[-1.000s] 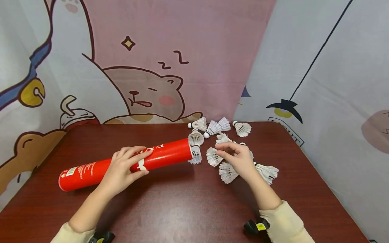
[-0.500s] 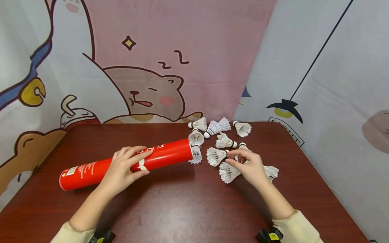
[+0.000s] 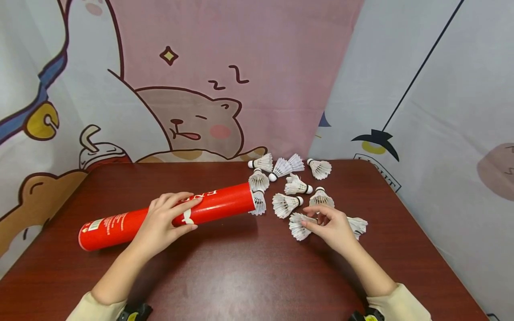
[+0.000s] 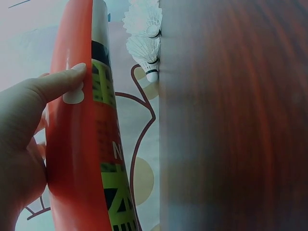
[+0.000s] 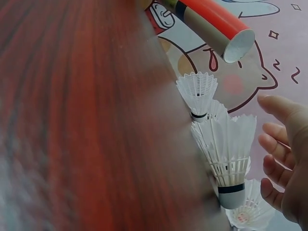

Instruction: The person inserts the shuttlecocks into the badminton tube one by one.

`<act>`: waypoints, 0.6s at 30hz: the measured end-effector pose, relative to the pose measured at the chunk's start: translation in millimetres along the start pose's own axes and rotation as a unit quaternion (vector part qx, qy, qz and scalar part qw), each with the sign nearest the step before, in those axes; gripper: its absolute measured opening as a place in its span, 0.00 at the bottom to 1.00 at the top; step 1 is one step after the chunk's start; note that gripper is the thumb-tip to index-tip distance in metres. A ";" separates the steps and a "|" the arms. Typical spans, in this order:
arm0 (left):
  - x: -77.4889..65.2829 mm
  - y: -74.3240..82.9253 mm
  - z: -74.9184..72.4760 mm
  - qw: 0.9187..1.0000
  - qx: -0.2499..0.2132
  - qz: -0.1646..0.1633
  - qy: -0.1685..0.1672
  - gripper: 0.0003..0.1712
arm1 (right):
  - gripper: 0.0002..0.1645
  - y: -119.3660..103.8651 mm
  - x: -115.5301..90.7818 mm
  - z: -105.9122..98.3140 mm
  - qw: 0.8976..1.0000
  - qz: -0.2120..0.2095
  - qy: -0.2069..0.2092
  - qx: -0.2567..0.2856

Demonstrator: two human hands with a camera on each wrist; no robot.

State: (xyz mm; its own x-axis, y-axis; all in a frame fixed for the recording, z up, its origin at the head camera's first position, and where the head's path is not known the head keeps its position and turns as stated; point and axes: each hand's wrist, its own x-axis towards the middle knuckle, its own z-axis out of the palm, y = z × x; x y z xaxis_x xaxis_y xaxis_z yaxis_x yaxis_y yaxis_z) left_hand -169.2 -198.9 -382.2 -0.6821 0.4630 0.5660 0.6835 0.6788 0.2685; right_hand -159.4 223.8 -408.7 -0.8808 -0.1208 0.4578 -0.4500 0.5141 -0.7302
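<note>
My left hand (image 3: 164,225) grips a red cardboard shuttlecock tube (image 3: 225,203), tilted so its right end is raised above the table. In the left wrist view the thumb (image 4: 62,82) lies along the tube's side. My right hand (image 3: 335,229) hovers over a white feather shuttlecock (image 3: 299,226) near the front of the group, partly hiding it. From the right wrist view, its fingers (image 5: 276,144) are loosely bent and apart from the nearest shuttlecock (image 5: 231,156), with nothing held. The tube's pale round end (image 5: 239,46) faces the shuttlecocks.
Several more shuttlecocks lie scattered on the dark red-brown table (image 3: 241,276), among them one at the back right (image 3: 320,169) and one beside the right hand (image 3: 357,226). A cartoon-printed cloth (image 3: 281,80) hangs behind the table's far edge.
My right hand has moved right and nearer to me, from the middle shuttlecocks to the front one, uncovering those behind. The left hand and the tube have stayed nearly still.
</note>
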 end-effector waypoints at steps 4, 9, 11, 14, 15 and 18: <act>0.1 -0.6 0.2 1.000 -0.001 0.003 0.000 0.42 | 0.18 10.7 -1.0 2.4 1.000 -0.004 -0.009 -0.003; 0.3 -1.1 0.3 1.000 -0.002 0.005 0.000 0.42 | 0.18 15.3 -2.3 4.6 0.999 -0.009 -0.020 -0.024; 0.5 -1.1 0.3 1.000 -0.002 0.006 0.000 0.42 | 0.19 15.6 -2.7 5.6 0.999 -0.014 -0.023 -0.037; 0.3 -0.9 0.1 1.000 -0.003 0.006 0.000 0.42 | 0.18 14.9 -3.2 6.8 0.999 -0.019 -0.024 -0.042; 0.2 -0.8 0.0 1.000 -0.003 0.005 0.000 0.42 | 0.17 14.7 -3.6 7.1 0.999 -0.019 -0.024 -0.043; -0.1 -0.5 -0.1 1.000 -0.004 0.003 -0.001 0.42 | 0.16 14.0 -4.5 7.8 0.999 -0.015 -0.025 -0.042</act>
State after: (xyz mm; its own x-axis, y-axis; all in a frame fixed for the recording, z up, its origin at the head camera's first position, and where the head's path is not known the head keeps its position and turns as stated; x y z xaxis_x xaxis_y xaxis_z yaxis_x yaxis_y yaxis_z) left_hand -169.4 -199.3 -382.3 -0.6784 0.4685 0.5659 0.6897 0.6715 0.2709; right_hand -162.9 224.8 -424.9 -0.8745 -0.1783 0.4510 -0.4638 0.5792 -0.6703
